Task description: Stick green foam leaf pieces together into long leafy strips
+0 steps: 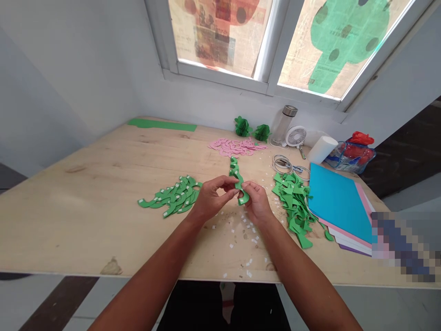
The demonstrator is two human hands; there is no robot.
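Between my two hands is a curved green foam piece (244,199) with a small white square at its end. My left hand (216,195) pinches its upper left side, thumb and fingers together. On the other side, my right hand (257,200) has its thumb and fingertips closed on the edge. More green curved pieces (234,163) lie just beyond my fingers. To the left, a pile of similar green pieces with white squares (179,195) rests on the table. Small white paper bits (253,230) are scattered below my hands.
Green scraps (294,207) heap up at right, beside blue sheets (339,202) and scissors (282,164). Pink cutouts (234,147), green paper ornaments (242,127), a bottle (284,124), a small fan (296,136), a white roll (322,149) and a clear bag (351,156) stand toward the wall. A green strip (163,124) lies far left.
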